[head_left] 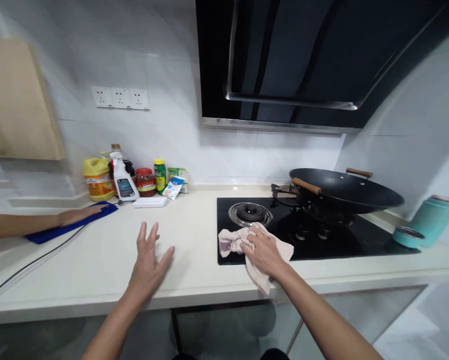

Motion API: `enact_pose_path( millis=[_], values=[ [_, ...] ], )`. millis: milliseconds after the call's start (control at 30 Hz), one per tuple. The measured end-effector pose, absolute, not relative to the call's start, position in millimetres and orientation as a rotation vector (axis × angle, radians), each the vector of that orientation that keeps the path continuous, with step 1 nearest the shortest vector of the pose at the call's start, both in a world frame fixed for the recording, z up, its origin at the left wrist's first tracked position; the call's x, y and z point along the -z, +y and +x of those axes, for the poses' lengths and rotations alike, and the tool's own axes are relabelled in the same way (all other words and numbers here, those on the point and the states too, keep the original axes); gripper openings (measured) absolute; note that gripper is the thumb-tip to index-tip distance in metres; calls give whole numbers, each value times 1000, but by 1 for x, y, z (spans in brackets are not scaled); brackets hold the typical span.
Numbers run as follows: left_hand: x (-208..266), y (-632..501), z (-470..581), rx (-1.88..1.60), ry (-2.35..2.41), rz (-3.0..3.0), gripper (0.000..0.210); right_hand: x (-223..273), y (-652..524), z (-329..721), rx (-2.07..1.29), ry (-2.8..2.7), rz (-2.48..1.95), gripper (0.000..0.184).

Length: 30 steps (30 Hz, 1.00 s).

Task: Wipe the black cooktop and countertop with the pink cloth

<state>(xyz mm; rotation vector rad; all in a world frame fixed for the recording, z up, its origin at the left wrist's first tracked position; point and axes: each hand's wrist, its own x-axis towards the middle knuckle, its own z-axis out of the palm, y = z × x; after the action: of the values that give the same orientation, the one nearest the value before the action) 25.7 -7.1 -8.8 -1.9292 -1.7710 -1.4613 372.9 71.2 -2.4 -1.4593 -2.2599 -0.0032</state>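
My right hand presses a crumpled pinkish-white cloth onto the front left corner of the black glass gas hob, just in front of the left burner. Part of the cloth hangs over the counter's front edge. My left hand hovers flat above the pale countertop, fingers spread, holding nothing. A black wok with wooden handles sits on the right burner.
Another person's hand rests on a blue cloth at the left. Bottles and jars stand against the tiled wall, with a white box in front. A teal container and its lid lie at the right. The range hood hangs overhead.
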Motion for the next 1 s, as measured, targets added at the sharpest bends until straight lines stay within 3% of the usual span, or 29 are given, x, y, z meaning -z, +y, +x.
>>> enact_pose_path(
  millis=[233, 433, 567, 700, 1000],
  values=[
    [34, -3, 27, 1147, -1863, -2140, 51, -1, 104, 404, -22, -2194, -1587, 31],
    [34, -1, 24, 1127, -1914, -2099, 50, 9, 138, 421, -37, -2033, -1699, 67],
    [33, -4, 24, 1191, -1895, -2063, 49, 7, 144, 426, 93, -2043, -1860, 60],
    [34, -3, 23, 1224, -1872, -2046, 49, -10, 137, 427, 214, -2156, -2071, 64],
    [37, -3, 21, 1207, -1836, -2065, 47, -29, 138, 434, 20, -2318, -2145, 64]
  ],
)
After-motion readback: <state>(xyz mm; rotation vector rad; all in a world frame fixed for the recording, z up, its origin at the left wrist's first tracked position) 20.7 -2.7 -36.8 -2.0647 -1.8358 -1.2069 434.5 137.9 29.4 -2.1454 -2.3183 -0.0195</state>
